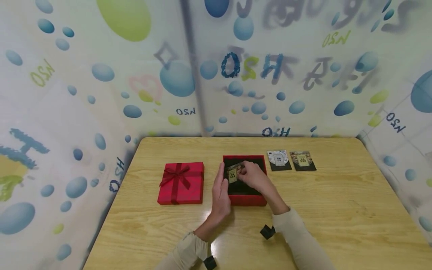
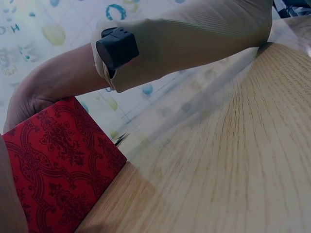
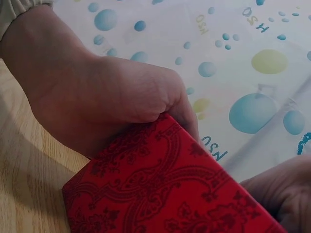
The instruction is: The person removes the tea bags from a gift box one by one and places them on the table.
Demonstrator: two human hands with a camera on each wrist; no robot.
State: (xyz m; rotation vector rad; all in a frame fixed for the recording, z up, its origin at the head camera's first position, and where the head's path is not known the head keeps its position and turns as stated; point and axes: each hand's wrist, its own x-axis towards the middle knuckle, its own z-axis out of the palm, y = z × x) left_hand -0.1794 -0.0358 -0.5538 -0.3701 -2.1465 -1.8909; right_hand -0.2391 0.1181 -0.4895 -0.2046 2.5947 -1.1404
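Observation:
A red gift box [image 1: 248,200] with a dark lining stands open on the table. My left hand [image 1: 221,198] holds its left wall, fingers long along the outside and thumb at the rim. Over the box, my right hand [image 1: 254,175] pinches a dark, flat square packet [image 1: 233,175] with a yellowish label by its right side. The packet is tilted inside the opening. In the left wrist view the right hand [image 2: 29,107] reaches behind the patterned box wall [image 2: 60,165], which hides its fingertips. The right wrist view shows the left hand [image 3: 112,97] against the box side [image 3: 160,189].
Left of the box lies a red lid [image 1: 182,183] with a dark red ribbon bow. To the right at the back are a white and black packet [image 1: 279,160] and a brown and black packet [image 1: 303,161], side by side. A printed wall sheet [image 1: 236,112] rises behind the wooden table [image 1: 337,210].

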